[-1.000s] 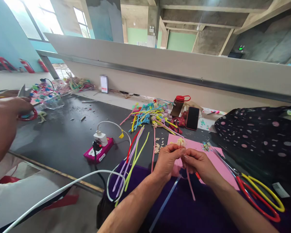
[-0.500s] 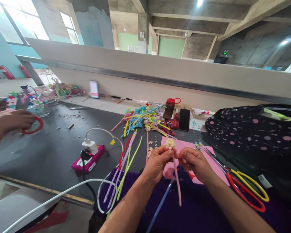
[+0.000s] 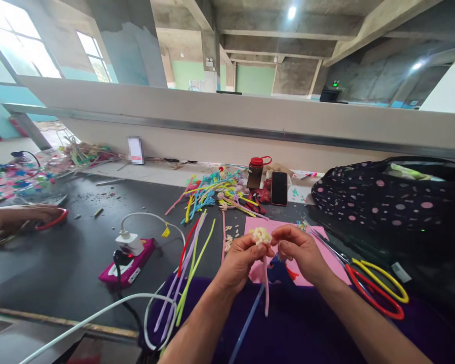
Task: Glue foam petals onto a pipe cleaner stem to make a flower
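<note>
My left hand (image 3: 240, 263) pinches a cream-yellow pipe-cleaner flower (image 3: 261, 235) just under its bloom. The flower's pink fuzzy stem (image 3: 266, 296) hangs down from the fingers. Close beside the bloom on its right is my right hand (image 3: 300, 251), its index finger bent towards the petals and its thumb lower, slightly apart, with nothing visible between them. Whether that fingertip touches the bloom I cannot tell. Beneath both hands lies a pink sheet (image 3: 322, 263), with a dark blue piece (image 3: 278, 270) partly hidden on it.
Scissors (image 3: 377, 288) with red and yellow handles lie at right, before a dotted black bag (image 3: 379, 192). Loose pipe cleaners (image 3: 195, 263), a magenta power strip (image 3: 127, 263) and white cable are at left. Behind are a pipe-cleaner pile (image 3: 212, 189), bottle (image 3: 255, 172) and phone (image 3: 279, 188). Another person's hand (image 3: 26, 215) works far left.
The view has shifted, moving most things left. My right hand's index finger has opened out from a curl and risen beside the bloom. The other person's hand at far left is lower.
</note>
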Demonstrator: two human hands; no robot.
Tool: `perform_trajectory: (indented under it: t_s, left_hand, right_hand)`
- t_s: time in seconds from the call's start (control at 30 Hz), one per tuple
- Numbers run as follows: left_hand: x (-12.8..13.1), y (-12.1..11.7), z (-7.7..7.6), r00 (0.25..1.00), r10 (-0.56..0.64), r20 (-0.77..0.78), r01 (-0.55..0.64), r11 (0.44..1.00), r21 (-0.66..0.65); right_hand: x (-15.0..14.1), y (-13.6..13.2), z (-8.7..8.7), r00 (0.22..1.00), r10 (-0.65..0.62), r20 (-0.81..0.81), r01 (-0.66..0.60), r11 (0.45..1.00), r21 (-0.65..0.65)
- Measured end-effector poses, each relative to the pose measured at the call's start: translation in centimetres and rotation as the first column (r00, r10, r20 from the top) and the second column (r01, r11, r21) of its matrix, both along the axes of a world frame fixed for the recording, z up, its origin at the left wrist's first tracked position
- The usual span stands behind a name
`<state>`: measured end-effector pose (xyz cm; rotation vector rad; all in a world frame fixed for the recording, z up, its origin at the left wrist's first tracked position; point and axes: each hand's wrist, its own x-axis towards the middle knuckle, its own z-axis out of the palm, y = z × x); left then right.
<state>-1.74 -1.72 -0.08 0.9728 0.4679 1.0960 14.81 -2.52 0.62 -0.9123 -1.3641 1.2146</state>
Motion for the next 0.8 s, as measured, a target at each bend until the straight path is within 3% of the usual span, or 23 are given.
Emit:
perform_trajectory:
  t_s: [0.2, 0.4, 0.8]
  left_hand:
    - [0.2, -0.2, 0.1, 0.994, -0.093, -0.055, 0.095, 0.995, 0.036]
    - [0.4, -0.3, 0.1, 0.993, -0.115, -0.008, 0.115, 0.993, -0.031]
    - [0.5, -0.3, -0.1, 0.995, -0.088, -0.048, 0.088, 0.996, -0.012]
  right_hand:
    - [0.2, -0.4, 1.1, 0.999, 0.044, 0.002, -0.044, 0.993, 0.112]
    - [-0.5, -0.7, 1.0, 0.988, 0.122, -0.093, -0.119, 0.992, 0.039]
    - [-1.4, -0.8, 1.1, 0.98, 0.108, -0.165, -0.111, 0.994, -0.004]
